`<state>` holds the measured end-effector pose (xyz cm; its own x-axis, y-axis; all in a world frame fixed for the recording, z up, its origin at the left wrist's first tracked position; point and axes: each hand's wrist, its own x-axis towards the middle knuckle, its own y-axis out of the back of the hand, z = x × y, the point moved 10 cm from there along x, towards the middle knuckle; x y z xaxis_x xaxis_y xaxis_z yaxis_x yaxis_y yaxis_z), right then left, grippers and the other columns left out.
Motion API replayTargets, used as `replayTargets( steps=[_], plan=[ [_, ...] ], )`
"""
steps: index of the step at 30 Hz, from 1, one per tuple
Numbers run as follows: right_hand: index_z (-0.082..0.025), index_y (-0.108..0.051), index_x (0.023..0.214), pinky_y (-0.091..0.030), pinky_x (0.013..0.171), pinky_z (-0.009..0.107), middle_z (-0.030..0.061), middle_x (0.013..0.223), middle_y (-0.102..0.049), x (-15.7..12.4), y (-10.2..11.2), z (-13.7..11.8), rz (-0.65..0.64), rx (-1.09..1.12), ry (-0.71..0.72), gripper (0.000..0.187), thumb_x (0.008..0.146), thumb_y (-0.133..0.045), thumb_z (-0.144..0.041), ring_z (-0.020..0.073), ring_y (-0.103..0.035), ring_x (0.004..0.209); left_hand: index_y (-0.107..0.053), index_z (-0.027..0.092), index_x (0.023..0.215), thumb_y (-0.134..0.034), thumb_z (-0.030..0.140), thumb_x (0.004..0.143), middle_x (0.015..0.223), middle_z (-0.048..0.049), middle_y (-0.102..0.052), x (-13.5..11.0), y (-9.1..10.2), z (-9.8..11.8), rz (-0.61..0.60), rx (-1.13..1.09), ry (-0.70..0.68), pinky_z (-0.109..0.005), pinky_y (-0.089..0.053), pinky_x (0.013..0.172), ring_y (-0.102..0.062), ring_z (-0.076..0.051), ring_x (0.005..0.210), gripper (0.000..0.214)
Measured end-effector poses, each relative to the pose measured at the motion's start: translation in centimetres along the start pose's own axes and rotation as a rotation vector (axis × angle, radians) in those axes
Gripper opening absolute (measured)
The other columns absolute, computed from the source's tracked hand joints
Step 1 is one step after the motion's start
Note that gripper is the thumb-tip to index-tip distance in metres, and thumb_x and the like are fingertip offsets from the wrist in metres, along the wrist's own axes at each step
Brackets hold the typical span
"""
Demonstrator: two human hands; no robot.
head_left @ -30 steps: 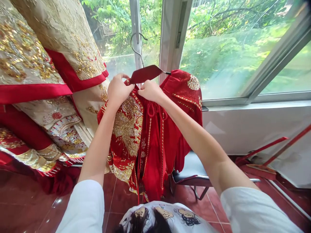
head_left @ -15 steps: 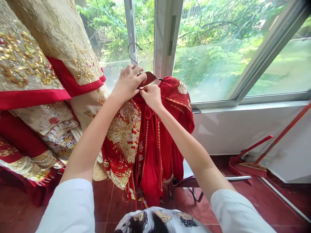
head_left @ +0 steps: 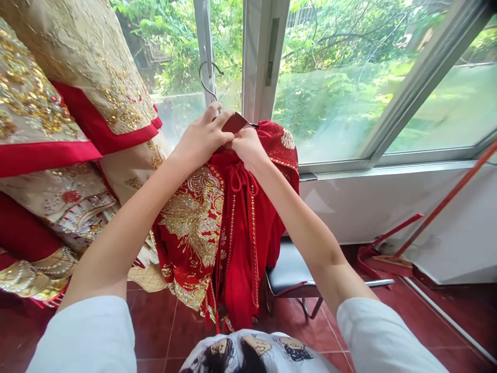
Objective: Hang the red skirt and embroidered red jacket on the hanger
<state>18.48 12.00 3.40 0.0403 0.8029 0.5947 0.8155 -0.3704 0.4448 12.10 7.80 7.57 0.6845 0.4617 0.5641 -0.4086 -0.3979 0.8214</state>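
A red garment [head_left: 217,228] with gold embroidery and beading hangs from a red velvet hanger [head_left: 235,123] whose metal hook [head_left: 205,77] points up in front of the window. My left hand [head_left: 204,137] is closed over the hanger and the garment's collar. Right beside it, my right hand [head_left: 248,147] pinches the red fabric at the neckline under the hanger, fingers pressed together. The garment's lower part drapes down toward the floor.
Gold and red embroidered garments [head_left: 58,129] hang at the left. A grey-seated chair [head_left: 289,272] stands behind the red garment. A sliding window [head_left: 349,88] fills the back. A red long-handled broom and dustpan [head_left: 392,254] lean at the right on the red tiled floor [head_left: 163,326].
My left hand has moved up from the collar onto the hanger and covers most of it. My right hand has shifted closer to the left hand. The view has drifted slightly.
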Motion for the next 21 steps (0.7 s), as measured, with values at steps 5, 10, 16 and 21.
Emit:
replayTargets(
  steps=[5,10,16,21],
  plan=[
    [-0.011,-0.057,0.095,-0.054,0.073,0.028,0.0098,0.096,-0.066,-0.4,0.7,1.7,0.113,0.271,-0.151,0.023,0.074,-0.052,-0.004,0.0176,-0.063,0.087,-0.073,0.026,0.087,-0.059,0.017,0.075,0.144,-0.005,-0.046,-0.1,-0.2,-0.6,0.009,0.025,0.009,-0.052,-0.042,0.105,-0.027,-0.035,0.14,0.02],
    [-0.015,-0.055,0.1,-0.055,0.079,0.033,0.0061,0.095,-0.066,-0.1,0.5,2.5,0.195,0.384,-0.05,0.029,0.072,-0.056,-0.006,0.0185,-0.063,0.087,-0.073,0.027,0.106,-0.051,0.017,0.082,0.152,-0.0045,-0.04,-0.1,-0.6,0.4,-0.006,0.182,-0.098,-0.05,-0.041,0.107,-0.027,-0.034,0.141,0.034],
    [-0.018,-0.056,0.105,-0.054,0.077,0.039,0.0028,0.08,-0.062,-1.1,0.9,1.9,0.156,0.174,-0.007,0.031,0.075,-0.059,-0.01,0.0206,-0.062,0.078,-0.063,0.022,0.128,-0.051,0.018,0.081,0.154,-0.011,-0.039,-0.1,-1.6,0.8,0.002,0.346,-0.134,-0.052,-0.043,0.102,-0.026,-0.038,0.142,0.049],
    [-0.023,-0.062,0.104,-0.048,0.092,0.049,0.0074,0.085,-0.064,-2.0,8.4,0.8,0.389,-0.254,0.118,0.024,0.088,-0.045,-0.019,0.0258,-0.062,0.091,-0.064,0.02,0.122,-0.045,0.015,0.082,0.154,-0.0128,-0.039,-0.7,-2.0,0.7,0.042,0.402,-0.116,-0.054,-0.043,0.097,-0.032,-0.037,0.141,0.045]
  ],
)
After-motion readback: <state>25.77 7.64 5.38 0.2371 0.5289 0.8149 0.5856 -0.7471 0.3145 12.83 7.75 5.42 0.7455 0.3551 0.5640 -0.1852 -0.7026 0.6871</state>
